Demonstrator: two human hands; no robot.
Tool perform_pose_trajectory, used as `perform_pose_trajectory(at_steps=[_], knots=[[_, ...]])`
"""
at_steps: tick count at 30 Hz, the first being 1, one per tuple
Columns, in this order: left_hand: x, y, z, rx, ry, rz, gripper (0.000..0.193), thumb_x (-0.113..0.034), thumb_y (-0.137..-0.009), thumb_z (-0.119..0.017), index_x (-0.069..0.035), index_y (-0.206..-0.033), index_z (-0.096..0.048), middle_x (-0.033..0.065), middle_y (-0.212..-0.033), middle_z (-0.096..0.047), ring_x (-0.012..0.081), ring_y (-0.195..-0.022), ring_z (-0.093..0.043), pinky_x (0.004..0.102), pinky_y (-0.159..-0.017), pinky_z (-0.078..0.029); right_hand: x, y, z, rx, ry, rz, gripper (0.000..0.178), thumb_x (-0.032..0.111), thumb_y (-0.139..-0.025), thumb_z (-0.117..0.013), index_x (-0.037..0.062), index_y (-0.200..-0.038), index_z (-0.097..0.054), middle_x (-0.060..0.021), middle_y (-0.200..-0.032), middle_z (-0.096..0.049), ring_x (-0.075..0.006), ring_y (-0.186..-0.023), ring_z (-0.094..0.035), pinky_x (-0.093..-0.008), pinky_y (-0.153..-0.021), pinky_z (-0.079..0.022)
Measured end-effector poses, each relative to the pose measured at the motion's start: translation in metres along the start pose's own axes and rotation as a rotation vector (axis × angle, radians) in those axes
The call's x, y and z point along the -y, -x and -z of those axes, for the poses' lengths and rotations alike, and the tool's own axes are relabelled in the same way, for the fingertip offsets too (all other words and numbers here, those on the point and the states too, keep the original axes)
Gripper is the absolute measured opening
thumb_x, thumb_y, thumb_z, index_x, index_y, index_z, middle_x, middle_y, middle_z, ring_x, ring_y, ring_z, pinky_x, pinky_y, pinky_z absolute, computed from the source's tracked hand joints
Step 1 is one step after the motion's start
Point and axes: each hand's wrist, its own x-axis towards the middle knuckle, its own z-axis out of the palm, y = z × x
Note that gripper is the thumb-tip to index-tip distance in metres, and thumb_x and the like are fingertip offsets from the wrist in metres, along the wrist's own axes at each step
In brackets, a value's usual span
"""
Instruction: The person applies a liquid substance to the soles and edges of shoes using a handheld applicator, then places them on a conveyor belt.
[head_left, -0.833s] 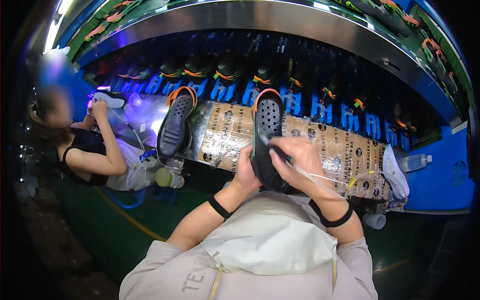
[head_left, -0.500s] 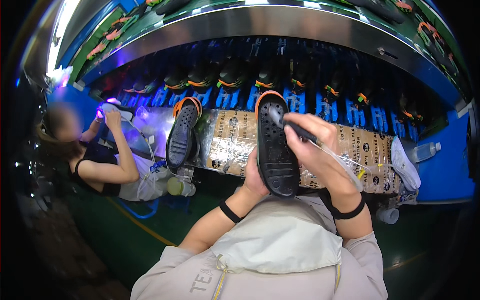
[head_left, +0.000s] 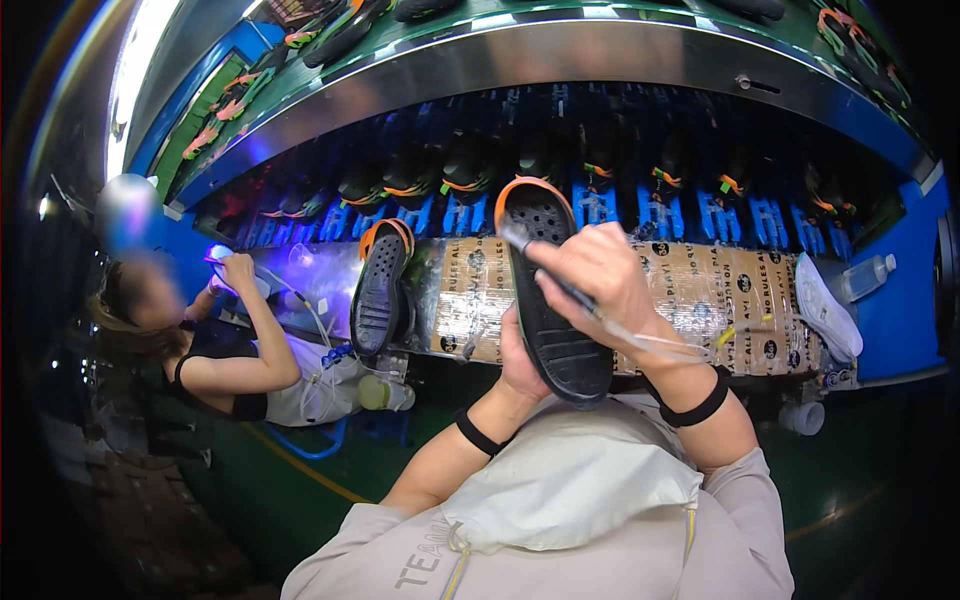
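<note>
Shoe sole [head_left: 562, 350]: held over the tabletop's [head_left: 478, 300] near edge.
Left hand [head_left: 522, 358]: sole's side is grasped.
Right hand [head_left: 598, 280]: brush [head_left: 515, 236] is grasped.
Brushing: sole best kept steady, pressure light.

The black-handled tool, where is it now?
Near the middle of the head view, the tool is in the right hand, its pale tip by the orange end of the black sole in the left hand.

We are holding one sole [head_left: 570, 350] at the frame's centre; a second sole [head_left: 378, 300] is lying left of it. At right, a bottle [head_left: 868, 278] is lying beyond the bench [head_left: 470, 295]. Behind, shoes [head_left: 465, 170] are lining the upper middle.
</note>
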Motion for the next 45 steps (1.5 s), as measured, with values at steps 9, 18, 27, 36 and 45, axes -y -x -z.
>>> perform_pose_trajectory(at_steps=[9,18,27,36,45], knots=[[-0.011,-0.006,0.001,-0.018,-0.002,-0.088,0.085,-0.07,-0.107,-0.018,-0.012,-0.165,-0.042,0.0179,-0.157,-0.057,0.0342,-0.142,-0.061,0.0502,-0.121,-0.051,0.008,-0.003,0.003,0.015,-0.066,0.025,0.027,0.008,-0.081,-0.084,0.0073,-0.108,-0.081,-0.0053,-0.083,-0.07,-0.0257,-0.081,-0.064,-0.0413,-0.084,-0.046],[-0.022,-0.008,0.002,-0.248,-0.271,-0.155,0.084,-0.072,-0.108,-0.022,-0.012,-0.16,-0.049,0.017,-0.157,-0.057,0.0324,-0.144,-0.058,0.0496,-0.123,-0.047,0.019,0.0,0.006,0.162,-0.062,0.115,0.028,0.014,-0.082,-0.085,0.0093,-0.11,-0.081,-0.0045,-0.087,-0.073,-0.0271,-0.086,-0.063,-0.043,-0.085,-0.045],[-0.038,-0.018,-0.003,0.095,-0.15,-0.257,0.086,-0.078,-0.106,-0.028,-0.013,-0.155,-0.053,0.0155,-0.147,-0.065,0.033,-0.132,-0.067,0.0506,-0.114,-0.054,0.025,-0.004,0.021,0.367,-0.2,0.214,0.034,0.016,-0.082,-0.085,0.0113,-0.115,-0.08,-0.0021,-0.082,-0.066,-0.0252,-0.085,-0.059,-0.0423,-0.084,-0.044],[-0.047,-0.031,-0.029,0.173,-0.079,-0.166,0.095,-0.084,-0.098,-0.039,-0.005,-0.147,-0.057,0.024,-0.135,-0.066,0.0378,-0.125,-0.065,0.0546,-0.109,-0.056,0.03,-0.01,0.038,0.412,-0.297,0.2,0.031,0.014,-0.083,-0.088,0.0128,-0.113,-0.082,-0.0047,-0.088,-0.068,-0.026,-0.087,-0.064,-0.0439,-0.089,-0.047],[-0.074,-0.04,-0.044,0.274,-0.183,-0.135,0.106,-0.087,-0.093,-0.046,-0.002,-0.155,-0.049,0.0253,-0.141,-0.06,0.0409,-0.125,-0.064,0.0572,-0.106,-0.058,0.036,-0.013,0.053,0.498,-0.457,0.175,0.035,0.014,-0.082,-0.089,0.0121,-0.117,-0.081,-0.002,-0.084,-0.066,-0.023,-0.085,-0.062,-0.0411,-0.08,-0.042]])
